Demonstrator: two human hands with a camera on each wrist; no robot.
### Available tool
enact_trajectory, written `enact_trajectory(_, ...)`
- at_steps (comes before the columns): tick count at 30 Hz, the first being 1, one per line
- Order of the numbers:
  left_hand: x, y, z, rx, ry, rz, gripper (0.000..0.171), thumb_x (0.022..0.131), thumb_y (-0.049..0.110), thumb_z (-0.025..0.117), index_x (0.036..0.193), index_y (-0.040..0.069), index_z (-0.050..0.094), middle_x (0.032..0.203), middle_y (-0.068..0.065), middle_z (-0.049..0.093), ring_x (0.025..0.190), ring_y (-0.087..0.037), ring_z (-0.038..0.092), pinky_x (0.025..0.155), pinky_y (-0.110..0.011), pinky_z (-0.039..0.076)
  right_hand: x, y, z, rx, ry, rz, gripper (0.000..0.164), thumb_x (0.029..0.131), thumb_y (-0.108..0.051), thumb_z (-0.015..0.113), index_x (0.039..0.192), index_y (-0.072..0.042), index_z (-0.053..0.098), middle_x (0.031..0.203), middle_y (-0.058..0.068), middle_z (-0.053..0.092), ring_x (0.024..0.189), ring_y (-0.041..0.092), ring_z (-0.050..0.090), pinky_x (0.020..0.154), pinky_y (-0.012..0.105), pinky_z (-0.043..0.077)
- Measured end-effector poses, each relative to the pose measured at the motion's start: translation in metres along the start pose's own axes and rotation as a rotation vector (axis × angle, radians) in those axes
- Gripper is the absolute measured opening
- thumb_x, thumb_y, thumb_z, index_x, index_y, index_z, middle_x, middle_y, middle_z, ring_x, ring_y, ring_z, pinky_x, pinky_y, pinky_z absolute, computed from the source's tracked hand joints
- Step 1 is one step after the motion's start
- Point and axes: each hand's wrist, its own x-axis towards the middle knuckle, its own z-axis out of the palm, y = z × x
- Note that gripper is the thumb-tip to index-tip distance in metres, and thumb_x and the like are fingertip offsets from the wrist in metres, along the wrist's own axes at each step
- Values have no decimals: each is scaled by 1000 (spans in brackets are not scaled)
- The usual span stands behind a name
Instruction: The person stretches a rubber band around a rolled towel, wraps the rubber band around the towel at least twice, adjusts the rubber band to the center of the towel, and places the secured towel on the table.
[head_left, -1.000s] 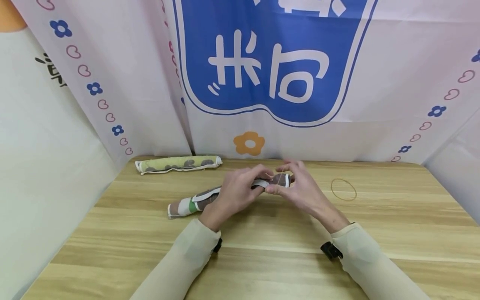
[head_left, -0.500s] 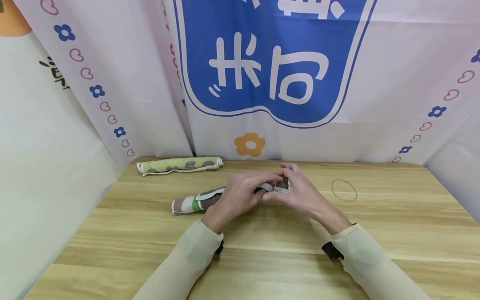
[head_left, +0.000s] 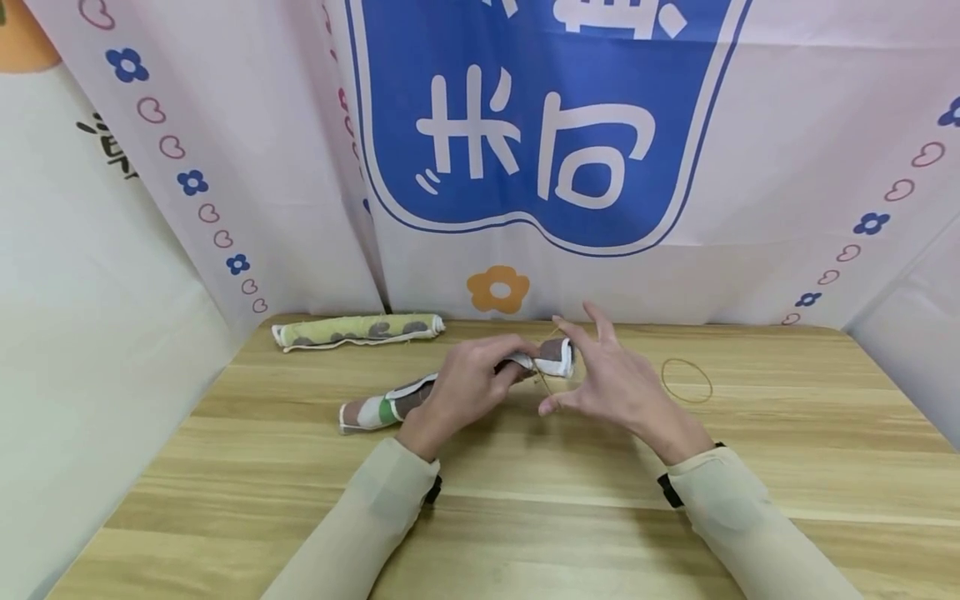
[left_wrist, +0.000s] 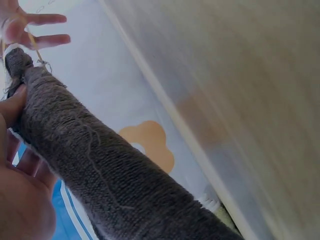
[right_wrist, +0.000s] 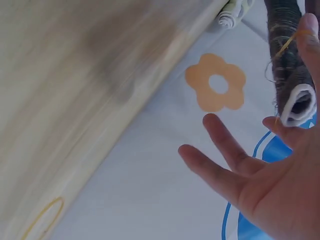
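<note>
My left hand grips a rolled towel near its right end. The roll is brown and grey with white edging and a green stripe, and in the left wrist view its dark terry side slants past the hand. At the roll's white-edged end, my right hand has its fingers spread wide. A thin yellow rubber band is stretched from the roll towards the right thumb and forefinger. The left fingers partly hide where it circles the towel.
Behind the left hand lies a second rolled towel, yellow-green with grey patches. A loose rubber band rests on the wooden table to the right of the right hand. A printed curtain hangs along the table's back edge.
The right fingers have moved from close around the towel's end to spread apart, pulling the rubber band wide. The left hand keeps its grip, and the roll has shifted slightly left.
</note>
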Motion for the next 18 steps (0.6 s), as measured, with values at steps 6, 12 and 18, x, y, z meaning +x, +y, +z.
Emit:
enact_trajectory(6,1,1,-1,-115,81,-23,16,93,-4,78,104,9,78,100,-2,79,81,-12,73,75,-30,60,2,10,2,-44,2,3,127,66,-63,97,168,-27,31,173,26,10,61,24,60,45,34,44)
enact_trajectory(12,5,9,-2,-307,117,-175,18,95,-8,74,105,7,78,102,-4,78,81,-12,69,70,-30,58,3,14,6,-40,22,-33,113,75,-53,95,167,-25,35,167,25,28,85,37,69,55,42,56)
enact_trajectory(18,8,14,-4,-460,189,-352,16,96,-7,74,105,6,78,105,-4,77,89,-15,68,76,-36,58,1,9,10,61,24,-15,63,96,-38,73,150,-11,55,140,19,63,101,32,73,76,51,61)
